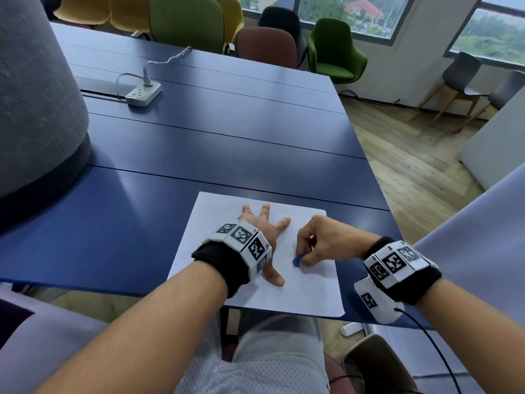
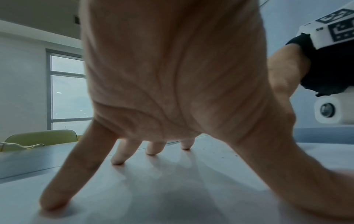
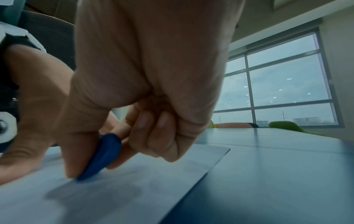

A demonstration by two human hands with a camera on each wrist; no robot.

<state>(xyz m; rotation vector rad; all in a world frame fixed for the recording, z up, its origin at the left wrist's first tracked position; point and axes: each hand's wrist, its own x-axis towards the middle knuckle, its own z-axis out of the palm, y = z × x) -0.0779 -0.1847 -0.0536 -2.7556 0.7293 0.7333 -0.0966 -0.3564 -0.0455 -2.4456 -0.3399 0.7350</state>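
Note:
A white sheet of paper [image 1: 216, 223] lies on the blue table [image 1: 199, 143] near its front edge. My left hand [image 1: 265, 231] lies on the sheet with its fingers spread and straight; the fingertips [image 2: 55, 203] press the paper [image 2: 153, 189] down. To its right, my right hand [image 1: 318, 243] pinches a small blue eraser [image 1: 297, 261] between thumb and fingers. The eraser [image 3: 101, 157] touches the paper [image 3: 114, 189] with its lower end. Small dark specks lie on the sheet between the two hands.
A white power strip [image 1: 143, 93] with a plugged cable sits at the far left of the table. A large grey felt-covered body [image 1: 37, 103] stands at the left. Coloured chairs [image 1: 335, 49] line the far side. The table's right edge [image 1: 366, 155] drops to a wooden floor.

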